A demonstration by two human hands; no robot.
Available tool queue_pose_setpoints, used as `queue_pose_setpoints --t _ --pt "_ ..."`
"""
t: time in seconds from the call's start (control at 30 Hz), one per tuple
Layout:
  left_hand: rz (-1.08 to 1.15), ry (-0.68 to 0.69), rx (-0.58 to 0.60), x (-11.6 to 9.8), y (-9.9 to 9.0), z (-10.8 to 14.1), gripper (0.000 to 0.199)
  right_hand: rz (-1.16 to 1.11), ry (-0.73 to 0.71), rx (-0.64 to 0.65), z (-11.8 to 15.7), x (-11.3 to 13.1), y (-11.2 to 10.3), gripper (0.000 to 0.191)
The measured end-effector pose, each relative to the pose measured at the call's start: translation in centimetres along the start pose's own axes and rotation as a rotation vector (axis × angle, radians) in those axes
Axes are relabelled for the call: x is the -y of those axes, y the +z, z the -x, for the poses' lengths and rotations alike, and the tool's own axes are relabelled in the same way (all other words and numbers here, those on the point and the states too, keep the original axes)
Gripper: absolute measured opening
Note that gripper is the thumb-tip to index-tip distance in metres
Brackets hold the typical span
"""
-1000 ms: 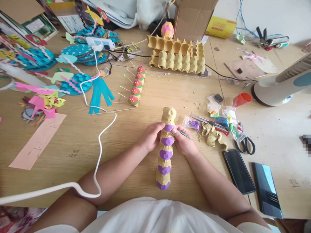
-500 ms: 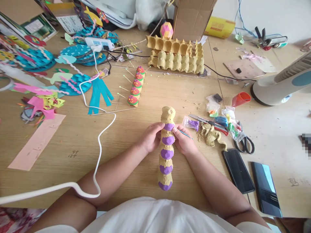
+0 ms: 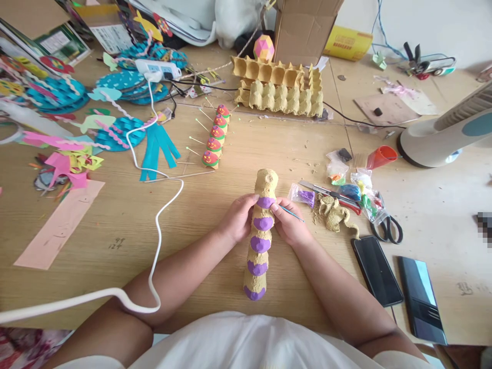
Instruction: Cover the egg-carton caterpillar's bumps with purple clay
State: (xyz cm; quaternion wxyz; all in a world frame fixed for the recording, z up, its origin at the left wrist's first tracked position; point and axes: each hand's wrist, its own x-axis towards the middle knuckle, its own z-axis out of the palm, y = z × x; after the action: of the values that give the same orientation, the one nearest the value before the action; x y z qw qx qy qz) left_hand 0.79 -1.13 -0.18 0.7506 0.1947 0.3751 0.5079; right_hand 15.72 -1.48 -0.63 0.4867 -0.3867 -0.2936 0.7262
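Purple-patched carton strip: near end farther left

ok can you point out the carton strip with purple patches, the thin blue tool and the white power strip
Carton strip [image 3: 260, 244]: head view, on its middle purple patch.
Thin blue tool [image 3: 291, 213]: head view, midway along its visible shaft.
White power strip [image 3: 159, 67]: head view, middle of its upper face.

And there's the egg-carton strip, between left hand and right hand; ahead and left on the table lies a second strip, egg trays farther back, cardboard box behind those, two phones off right.
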Motion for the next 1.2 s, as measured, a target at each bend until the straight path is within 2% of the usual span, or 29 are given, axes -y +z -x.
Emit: queue_pose_setpoints --t 0.17,0.3,0.57,0.83,0.93,1.1,1.2 --pt "0.035 -0.038 0.081 -0.46 -0.11 -0.02 0.041 -0.061 0.028 -0.032 -0.1 0.23 -0.21 0.039" --pt "-0.023 -0.001 0.116 -0.67 -0.37 -0.14 0.039 -0.073 0.034 -0.047 -0.16 0.12 -0.37 0.039" --pt "-0.086 0.088 0.038 -0.85 0.01 -0.14 0.037 -0.075 0.028 -0.066 -0.11 -0.01 -0.3 0.038" --pt "-0.064 0.097 -0.005 -0.58 0.1 -0.11 0.036 -0.065 0.027 -0.047 -0.02 0.1 0.02 0.04" --pt "-0.044 0.079 0.022 -0.47 -0.08 -0.18 0.037 -0.072 0.03 -0.058 -0.02 0.22 0.04 0.04" --pt "-0.024 0.047 0.154 -0.62 -0.24 -0.27 0.039 -0.06 0.021 -0.053 -0.17 0.43 -0.13 0.039" --pt "-0.033 0.04 0.131 -0.81 -0.07 -0.27 0.036 -0.055 0.014 -0.047 -0.2 0.44 -0.21 0.038"
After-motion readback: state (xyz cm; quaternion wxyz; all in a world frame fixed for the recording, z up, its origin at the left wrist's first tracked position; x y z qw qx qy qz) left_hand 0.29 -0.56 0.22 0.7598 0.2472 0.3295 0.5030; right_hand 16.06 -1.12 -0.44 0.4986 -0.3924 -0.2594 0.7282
